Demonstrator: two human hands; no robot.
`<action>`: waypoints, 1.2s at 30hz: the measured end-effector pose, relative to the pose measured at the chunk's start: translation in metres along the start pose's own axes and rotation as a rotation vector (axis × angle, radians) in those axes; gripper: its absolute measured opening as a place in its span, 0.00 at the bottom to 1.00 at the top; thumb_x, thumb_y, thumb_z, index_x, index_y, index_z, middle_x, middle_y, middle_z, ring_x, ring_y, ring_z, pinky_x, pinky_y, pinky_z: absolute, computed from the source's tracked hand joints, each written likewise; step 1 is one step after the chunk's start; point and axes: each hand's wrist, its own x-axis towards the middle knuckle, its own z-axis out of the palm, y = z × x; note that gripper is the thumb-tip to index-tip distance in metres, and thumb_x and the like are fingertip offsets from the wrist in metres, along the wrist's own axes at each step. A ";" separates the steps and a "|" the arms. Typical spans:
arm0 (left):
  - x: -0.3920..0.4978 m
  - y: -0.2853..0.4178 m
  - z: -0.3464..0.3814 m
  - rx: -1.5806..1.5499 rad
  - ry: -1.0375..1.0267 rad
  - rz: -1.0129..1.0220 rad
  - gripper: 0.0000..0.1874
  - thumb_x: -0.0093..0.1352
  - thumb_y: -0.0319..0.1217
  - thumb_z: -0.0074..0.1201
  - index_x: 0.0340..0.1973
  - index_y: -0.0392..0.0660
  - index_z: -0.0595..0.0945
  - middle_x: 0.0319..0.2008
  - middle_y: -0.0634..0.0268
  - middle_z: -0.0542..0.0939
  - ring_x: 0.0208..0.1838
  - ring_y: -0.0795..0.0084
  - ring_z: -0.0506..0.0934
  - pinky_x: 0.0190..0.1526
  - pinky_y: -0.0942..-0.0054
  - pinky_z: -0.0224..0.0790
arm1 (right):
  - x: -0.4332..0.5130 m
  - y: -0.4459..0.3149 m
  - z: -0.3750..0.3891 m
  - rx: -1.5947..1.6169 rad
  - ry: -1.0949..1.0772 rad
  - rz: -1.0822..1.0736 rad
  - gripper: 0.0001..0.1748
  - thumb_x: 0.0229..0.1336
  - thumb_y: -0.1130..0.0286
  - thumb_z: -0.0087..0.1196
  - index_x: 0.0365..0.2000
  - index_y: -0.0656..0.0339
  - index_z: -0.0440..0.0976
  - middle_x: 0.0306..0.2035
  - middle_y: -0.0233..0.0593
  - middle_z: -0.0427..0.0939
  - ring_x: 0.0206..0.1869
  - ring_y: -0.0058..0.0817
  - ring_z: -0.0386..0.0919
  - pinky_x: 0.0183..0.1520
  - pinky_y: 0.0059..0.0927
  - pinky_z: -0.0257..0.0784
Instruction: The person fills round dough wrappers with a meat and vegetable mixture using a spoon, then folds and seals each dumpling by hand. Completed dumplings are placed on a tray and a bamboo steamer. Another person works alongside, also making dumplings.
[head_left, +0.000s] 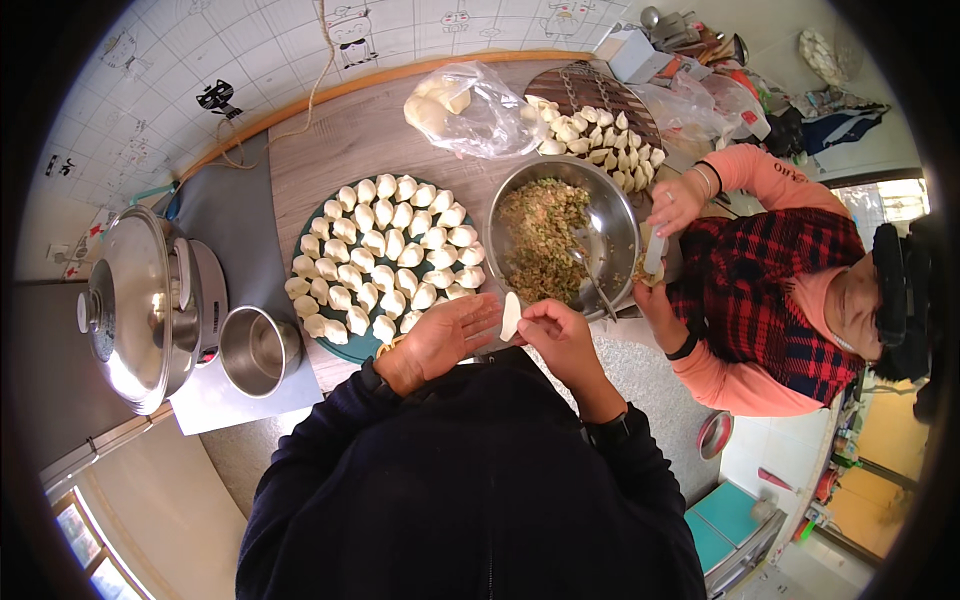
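Between the fingers of my right hand (556, 330) is a thin, pale dough wrapper (511, 316), held up on its edge. My left hand (452, 334) is palm up with nothing on it, its fingertips just left of the wrapper. Beyond my left hand lies a round green tray (343, 349) covered with rows of folded dumplings (382, 277). Past my right hand stands a large steel bowl (613, 206). Chopped filling (544, 232) heaps in its left part, and a metal spoon (592, 281) leans in it.
A co-worker (765, 285) at the right holds a light-coloured tool (655, 251) beside the bowl. Behind it is a round slatted mat (574, 86) with more dumplings. A plastic bag of dough (442, 105) sits at the back. A lidded steel pot (135, 307) and a steel container (259, 351) stand left.
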 end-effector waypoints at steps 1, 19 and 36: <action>0.003 -0.001 0.000 -0.052 -0.095 -0.042 0.24 0.75 0.41 0.40 0.60 0.38 0.70 0.57 0.56 0.75 0.59 0.64 0.73 0.61 0.63 0.64 | -0.002 0.000 0.000 -0.107 0.009 0.000 0.07 0.60 0.74 0.55 0.36 0.69 0.73 0.32 0.37 0.80 0.33 0.19 0.78 0.37 0.21 0.74; -0.004 -0.030 0.003 0.094 0.234 0.253 0.16 0.69 0.33 0.52 0.49 0.38 0.77 0.44 0.57 0.82 0.49 0.68 0.79 0.53 0.73 0.69 | 0.030 -0.039 -0.127 -1.647 0.086 -0.312 0.10 0.60 0.66 0.51 0.32 0.60 0.78 0.25 0.47 0.80 0.33 0.47 0.80 0.38 0.45 0.75; 0.009 -0.029 0.013 -0.122 0.208 0.273 0.14 0.73 0.30 0.46 0.48 0.33 0.74 0.42 0.50 0.81 0.45 0.61 0.80 0.50 0.69 0.73 | 0.041 -0.026 -0.128 -1.503 -0.320 -0.328 0.09 0.52 0.70 0.49 0.20 0.58 0.76 0.19 0.47 0.76 0.21 0.47 0.75 0.25 0.47 0.63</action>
